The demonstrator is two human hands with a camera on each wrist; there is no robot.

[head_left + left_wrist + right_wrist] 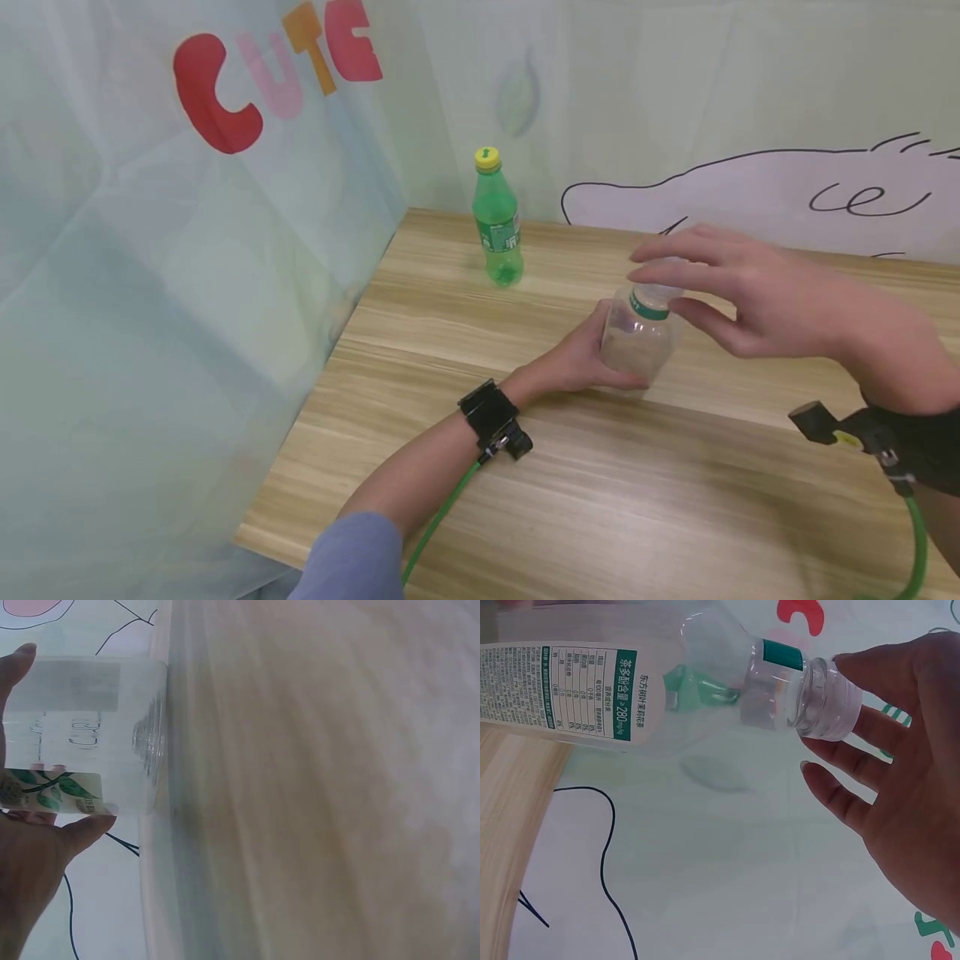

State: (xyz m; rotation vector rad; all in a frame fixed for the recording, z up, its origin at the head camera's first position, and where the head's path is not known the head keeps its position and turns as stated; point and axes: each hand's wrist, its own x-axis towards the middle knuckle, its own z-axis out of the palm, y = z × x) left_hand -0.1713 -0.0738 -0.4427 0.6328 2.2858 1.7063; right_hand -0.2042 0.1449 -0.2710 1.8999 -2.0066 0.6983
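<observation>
A clear plastic bottle with a green band round its neck stands roughly upright at the wooden table. My left hand grips its body from the left side, thumb at the near side. In the left wrist view, the bottle's ribbed base is close to the tabletop; I cannot tell whether it touches. Around the whitish bottle cap curve the thumb and fingers of my right hand, the thumb at one side and fingers at the other. The right wrist view shows a printed label on the bottle.
A green bottle with a yellow cap stands toward the table's back left. The wooden table meets a printed cloth backdrop behind and at left. Green cables trail from both wrist cameras.
</observation>
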